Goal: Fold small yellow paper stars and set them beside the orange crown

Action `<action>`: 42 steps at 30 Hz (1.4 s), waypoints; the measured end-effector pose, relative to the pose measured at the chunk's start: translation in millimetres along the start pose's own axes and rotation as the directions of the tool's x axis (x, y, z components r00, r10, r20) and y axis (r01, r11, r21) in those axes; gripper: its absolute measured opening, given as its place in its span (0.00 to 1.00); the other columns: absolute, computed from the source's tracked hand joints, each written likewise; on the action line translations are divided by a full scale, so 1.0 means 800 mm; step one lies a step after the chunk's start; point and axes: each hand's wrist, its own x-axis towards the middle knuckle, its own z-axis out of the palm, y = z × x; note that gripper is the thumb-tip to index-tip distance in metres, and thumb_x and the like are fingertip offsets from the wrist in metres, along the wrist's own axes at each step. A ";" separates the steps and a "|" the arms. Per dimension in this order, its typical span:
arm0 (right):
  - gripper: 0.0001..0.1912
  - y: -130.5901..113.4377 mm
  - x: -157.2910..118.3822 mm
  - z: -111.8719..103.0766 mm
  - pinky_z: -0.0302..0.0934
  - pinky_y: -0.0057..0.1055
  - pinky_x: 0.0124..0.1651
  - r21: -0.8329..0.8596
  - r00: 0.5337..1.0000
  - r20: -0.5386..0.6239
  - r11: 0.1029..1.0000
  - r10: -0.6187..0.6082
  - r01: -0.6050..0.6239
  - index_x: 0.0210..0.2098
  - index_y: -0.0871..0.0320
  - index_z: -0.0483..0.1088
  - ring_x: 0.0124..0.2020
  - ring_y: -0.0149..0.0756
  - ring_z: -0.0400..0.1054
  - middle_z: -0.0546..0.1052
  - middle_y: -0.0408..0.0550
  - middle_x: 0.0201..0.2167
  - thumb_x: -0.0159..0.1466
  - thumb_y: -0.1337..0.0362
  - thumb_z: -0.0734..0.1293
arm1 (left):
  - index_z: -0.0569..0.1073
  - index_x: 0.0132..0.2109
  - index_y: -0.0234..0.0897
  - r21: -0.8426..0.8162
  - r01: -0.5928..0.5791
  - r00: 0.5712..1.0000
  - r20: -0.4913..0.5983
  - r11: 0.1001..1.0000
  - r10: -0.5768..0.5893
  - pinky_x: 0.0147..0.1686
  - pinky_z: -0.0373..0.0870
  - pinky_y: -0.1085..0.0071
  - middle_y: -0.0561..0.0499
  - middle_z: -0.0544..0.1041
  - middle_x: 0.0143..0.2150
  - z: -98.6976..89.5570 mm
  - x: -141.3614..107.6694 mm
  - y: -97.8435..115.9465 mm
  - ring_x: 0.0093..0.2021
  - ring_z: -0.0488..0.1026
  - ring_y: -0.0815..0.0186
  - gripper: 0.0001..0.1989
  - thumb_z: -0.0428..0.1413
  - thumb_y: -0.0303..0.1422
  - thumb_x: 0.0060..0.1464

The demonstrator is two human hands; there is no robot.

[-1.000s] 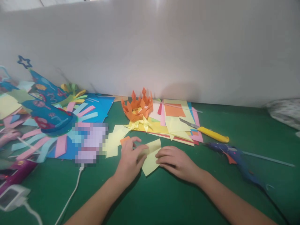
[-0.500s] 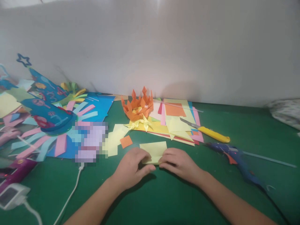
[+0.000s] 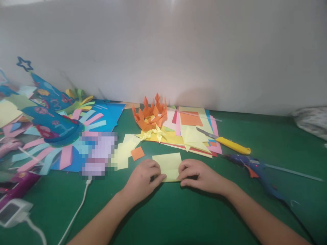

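Note:
A pale yellow paper (image 3: 168, 166) lies on the green table, with a faint crease across its lower part. My left hand (image 3: 146, 176) pinches its left edge near the lower corner, thumb toward me. On the opposite edge, the curled fingers of my right hand (image 3: 198, 175) grip the paper. Just beyond my left hand is a small orange square (image 3: 137, 154). An orange folded-paper crown (image 3: 150, 115) stands farther back, with yellow folded pieces (image 3: 157, 134) in front of it.
Colored sheets (image 3: 191, 119) lie behind the paper, with a yellow cutter (image 3: 232, 145) over their right edge. A blue glue gun (image 3: 263, 175) rests at right. At left are decorated blue cones (image 3: 51, 122), a pixelated object (image 3: 98, 154) and a white cable (image 3: 79, 211).
My hands have moved slightly apart, the right one outward, showing more of the yellow paper. Its near edge now lies a little closer to me.

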 end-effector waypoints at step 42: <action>0.09 -0.011 0.009 0.020 0.51 0.27 0.30 -0.248 0.981 -0.160 0.957 0.113 -0.151 0.25 0.57 0.65 0.26 0.31 0.59 0.68 0.42 0.22 0.61 0.72 0.60 | 0.73 0.34 0.36 0.110 0.057 0.997 0.051 0.992 -0.063 0.33 0.64 0.71 0.50 0.70 0.31 0.004 0.006 0.005 0.33 0.67 0.66 0.10 0.48 0.29 0.60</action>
